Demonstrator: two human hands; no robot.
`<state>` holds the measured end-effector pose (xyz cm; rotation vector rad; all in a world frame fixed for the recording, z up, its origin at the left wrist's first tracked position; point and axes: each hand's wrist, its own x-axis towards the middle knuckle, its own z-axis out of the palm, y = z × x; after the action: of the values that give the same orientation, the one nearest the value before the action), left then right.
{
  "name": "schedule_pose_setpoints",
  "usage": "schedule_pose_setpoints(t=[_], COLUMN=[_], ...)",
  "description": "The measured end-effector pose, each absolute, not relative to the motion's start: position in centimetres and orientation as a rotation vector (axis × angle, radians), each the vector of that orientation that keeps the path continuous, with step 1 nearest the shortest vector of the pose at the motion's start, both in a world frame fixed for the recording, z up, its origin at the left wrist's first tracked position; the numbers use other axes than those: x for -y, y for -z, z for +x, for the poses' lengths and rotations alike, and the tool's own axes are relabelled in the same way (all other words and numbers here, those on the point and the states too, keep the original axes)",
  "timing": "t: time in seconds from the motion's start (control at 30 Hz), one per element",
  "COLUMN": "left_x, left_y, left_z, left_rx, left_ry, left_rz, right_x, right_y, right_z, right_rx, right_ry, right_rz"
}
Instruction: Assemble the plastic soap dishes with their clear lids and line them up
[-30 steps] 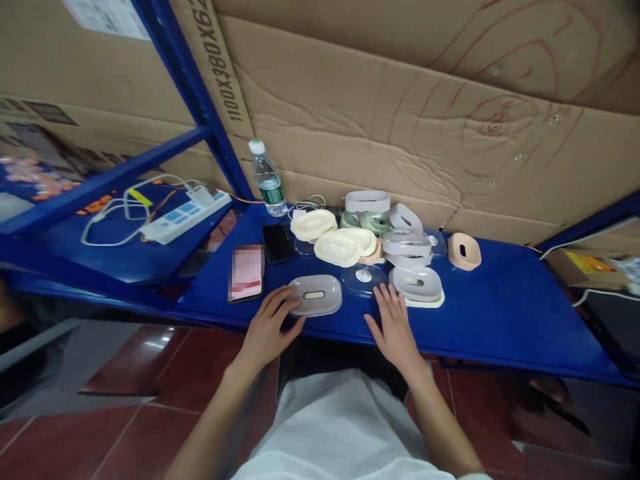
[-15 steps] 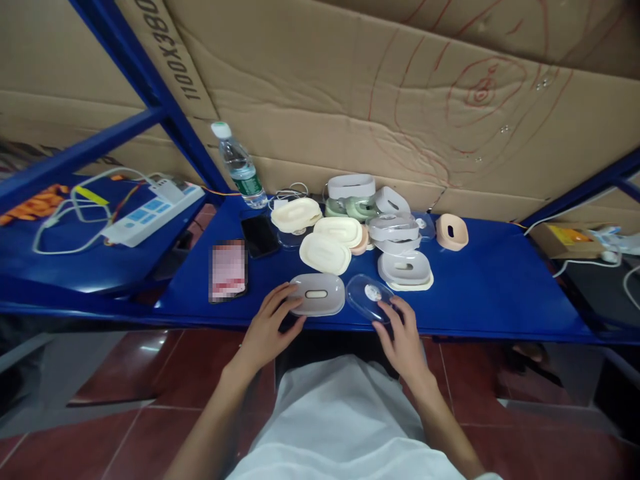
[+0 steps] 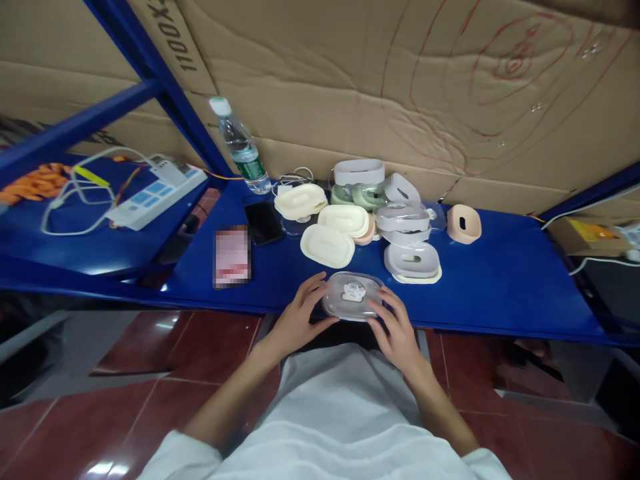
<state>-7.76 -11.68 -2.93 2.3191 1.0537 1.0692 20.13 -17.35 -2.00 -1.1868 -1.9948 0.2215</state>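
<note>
Left hand [image 3: 313,310]: curved about the left end of the covered dish, fingers and thumb spread, fingertips at the edge.
Right hand [image 3: 395,327]: fingertips on the right end of the clear lid, thumb by the near edge; whether it pinches the rim, cannot tell.
Covered dish: one light grey rounded-oval dish [image 3: 345,316], between both hands at the near edge of the tabletop; over it, one clear plastic lid [image 3: 370,283] bearing a round white label [image 3: 355,291].
Cream pieces: flat oval cream plate [image 3: 327,246], just beyond the dish; other cream ovals overlap behind it.
Grey piece, right: pale grey oval dish with a slot [image 3: 413,259], upon a cream oval base.
Rear heap: pale grey oval rings [image 3: 359,172] and green pieces [image 3: 370,196].
Peach piece: oval peach-coloured ring with a dark slot [image 3: 464,223], apart at right.
Phones: black phone [image 3: 263,223]; phone with blurred pink screen [image 3: 233,257], nearer.
Bottle: clear plastic, green label [image 3: 249,163], at the rear left.
Support: blue tabletop [image 3: 505,287], before brown cardboard [image 3: 310,80].
</note>
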Motion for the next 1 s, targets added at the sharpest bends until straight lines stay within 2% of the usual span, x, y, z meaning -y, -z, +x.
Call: schedule_pose_setpoints(t=[0.53,0.8,1.0], left_x=[11.9,11.8,11.9], left_y=[3.0,2.9,2.3], left_z=[-7.6,-7.5,-7.8], left_rx=[-1.045,-1.017,-1.016], left_ry=[-1.022,-1.061,-0.943], left_rz=[2.416,2.356,2.357], right_x=[17.3,16.7,18.5], right_y=[3.6,3.1,3.2], right_z=[20.5,20.3,22.2], right_rx=[2.015,2.081,2.034], right_ry=[-0.088,-0.132,-0.149], right_rz=[-1.140,-1.169,-1.199])
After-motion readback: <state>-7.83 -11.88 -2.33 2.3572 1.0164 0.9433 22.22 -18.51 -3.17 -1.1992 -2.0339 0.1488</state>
